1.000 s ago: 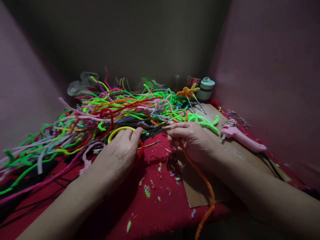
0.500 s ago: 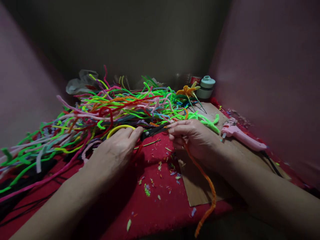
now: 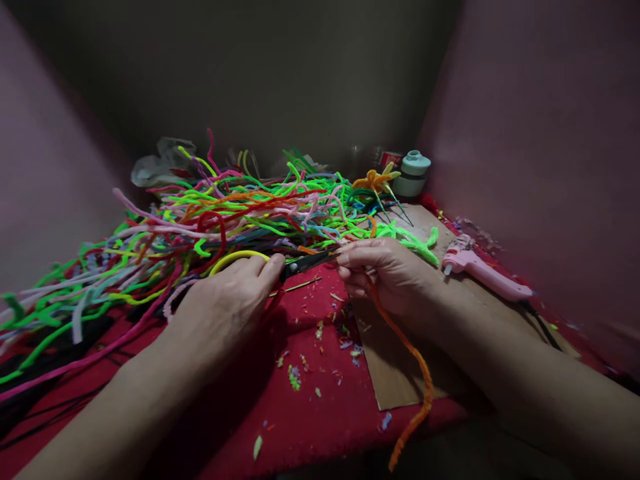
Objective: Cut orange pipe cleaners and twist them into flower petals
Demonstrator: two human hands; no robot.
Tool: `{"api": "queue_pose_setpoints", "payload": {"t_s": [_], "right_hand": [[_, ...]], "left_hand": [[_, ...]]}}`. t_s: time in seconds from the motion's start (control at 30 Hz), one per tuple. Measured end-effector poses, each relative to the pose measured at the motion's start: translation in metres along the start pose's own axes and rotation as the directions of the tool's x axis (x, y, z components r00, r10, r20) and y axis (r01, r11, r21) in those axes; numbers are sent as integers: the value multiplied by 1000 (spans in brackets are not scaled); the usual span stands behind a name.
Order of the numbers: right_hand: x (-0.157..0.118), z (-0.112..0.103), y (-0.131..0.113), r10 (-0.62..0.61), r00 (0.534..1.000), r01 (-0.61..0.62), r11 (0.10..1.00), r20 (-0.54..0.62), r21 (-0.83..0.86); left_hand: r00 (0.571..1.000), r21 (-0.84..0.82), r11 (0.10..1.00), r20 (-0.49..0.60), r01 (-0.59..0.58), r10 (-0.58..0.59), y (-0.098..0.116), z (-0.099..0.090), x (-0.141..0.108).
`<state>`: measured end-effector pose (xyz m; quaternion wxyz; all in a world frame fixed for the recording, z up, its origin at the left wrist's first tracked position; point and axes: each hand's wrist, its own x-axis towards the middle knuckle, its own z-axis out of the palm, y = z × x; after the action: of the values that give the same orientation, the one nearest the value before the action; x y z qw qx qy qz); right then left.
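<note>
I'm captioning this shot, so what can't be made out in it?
Head view, all:
Orange pipe cleaner, pinched stretch: hidden inside the right hand.
Scissors, parts of the handles: covered by the left hand.
Glue gun cord, far end: lost behind the right forearm.
Red label, any print: too small and dim.

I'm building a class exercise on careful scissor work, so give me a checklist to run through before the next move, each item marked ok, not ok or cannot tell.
1. Scissors gripped in the left hand: ok.
2. Orange pipe cleaner held in the right hand: ok.
3. Blades well apart from the right hand: not ok, their tips are right by its fingertips.
4. Red cloth free of scraps: not ok, some are scattered.
5. Pink glue gun out of both hands: ok.
6. Glue gun cool: cannot tell.
</note>
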<state>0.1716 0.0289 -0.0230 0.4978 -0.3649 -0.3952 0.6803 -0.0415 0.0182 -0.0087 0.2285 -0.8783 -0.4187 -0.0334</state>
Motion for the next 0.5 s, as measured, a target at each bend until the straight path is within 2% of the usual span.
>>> {"api": "queue_pose_setpoints", "payload": {"t_s": [0.17,0.37,0.43,0.5], "right_hand": [[1,-1,1,5,999,-5,1000,39,7],[2,-2,0,45,999,-46,998,20,35],[2,-2,-1,67,998,-67,997,3,44],[3,-1,-2,80,997,-79,996,-18,47]], "left_hand": [[1000,11,1000,25,18,-19,1,2,-2],[999,-21,998,4,54,-54,5,9,-6],[995,-107,990,1,96,-97,3,10,-5],[981,-298,937,-11,180,-192,-1,9,-3]]}}
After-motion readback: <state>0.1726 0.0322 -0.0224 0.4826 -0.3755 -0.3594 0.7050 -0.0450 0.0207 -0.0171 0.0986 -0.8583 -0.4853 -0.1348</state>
